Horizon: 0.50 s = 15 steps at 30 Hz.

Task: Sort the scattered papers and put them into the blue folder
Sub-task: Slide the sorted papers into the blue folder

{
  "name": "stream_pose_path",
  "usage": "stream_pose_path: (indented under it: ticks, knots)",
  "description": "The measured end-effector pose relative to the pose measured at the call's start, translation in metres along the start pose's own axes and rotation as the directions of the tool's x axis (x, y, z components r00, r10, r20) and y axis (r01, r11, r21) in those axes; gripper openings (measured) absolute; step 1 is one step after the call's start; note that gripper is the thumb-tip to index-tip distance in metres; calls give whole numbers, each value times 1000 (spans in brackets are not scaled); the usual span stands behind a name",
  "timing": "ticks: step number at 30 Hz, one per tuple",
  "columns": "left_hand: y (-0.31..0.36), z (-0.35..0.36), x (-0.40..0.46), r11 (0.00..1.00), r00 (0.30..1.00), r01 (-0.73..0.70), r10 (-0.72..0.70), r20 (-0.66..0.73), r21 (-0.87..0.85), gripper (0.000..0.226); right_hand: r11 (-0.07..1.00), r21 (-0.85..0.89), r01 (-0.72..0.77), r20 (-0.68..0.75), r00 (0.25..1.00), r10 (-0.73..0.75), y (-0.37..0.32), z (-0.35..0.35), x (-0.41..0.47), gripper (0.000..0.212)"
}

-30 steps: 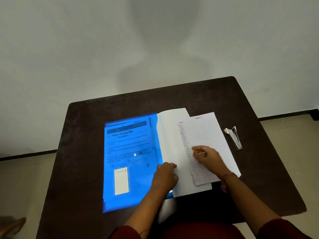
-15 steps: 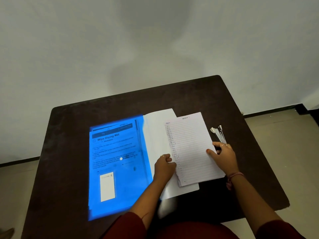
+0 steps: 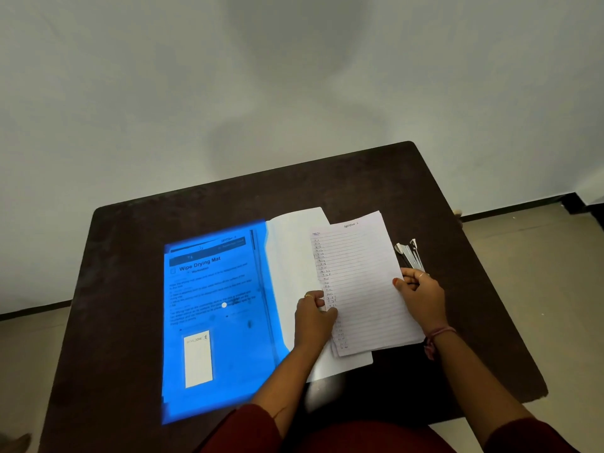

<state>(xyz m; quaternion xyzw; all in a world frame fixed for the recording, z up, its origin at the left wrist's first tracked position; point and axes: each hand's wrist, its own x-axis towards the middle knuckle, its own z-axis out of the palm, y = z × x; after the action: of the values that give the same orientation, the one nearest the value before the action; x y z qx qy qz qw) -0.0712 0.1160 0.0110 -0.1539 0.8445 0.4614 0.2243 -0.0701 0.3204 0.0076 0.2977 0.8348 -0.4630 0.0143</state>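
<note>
The blue folder [image 3: 228, 322] lies open on the dark table, and a printed sheet headed "Wipe Drying Mat" shows through its translucent left side. Its pale right flap [image 3: 291, 256] carries a stack of lined papers [image 3: 359, 282] with handwriting down the left margin. My left hand [image 3: 313, 322] grips the stack's left edge with curled fingers. My right hand [image 3: 421, 299] pinches the right edge, thumb on top and fingers curled beneath. The lower sheets stick out slightly at the stack's near edge.
A metal stapler [image 3: 410, 255] lies on the dark table [image 3: 130, 289] just beyond my right hand's fingers, its near end hidden by them. A white label [image 3: 197, 358] sits on the folder's left side. A wall stands behind the table, with floor on both sides.
My right hand slid from the middle of the lined papers to their right edge beside the stapler. My left hand shifted onto the stack's left edge. The view moved slightly.
</note>
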Motion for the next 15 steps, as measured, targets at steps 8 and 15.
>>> stream_pose_path:
  ticks: [8, 15]
  knots:
    - [-1, -1, 6, 994, 999, 14, -19, -41, -110, 29, 999, -46, 11, -2, 1000, -11, 1, -4, -3, 30]
    - [8, -4, 14, 993, 999, -24, 18, -49, -119, 53, 998, 17, -56, -13, 998, 56, 14, -9, -4, 24]
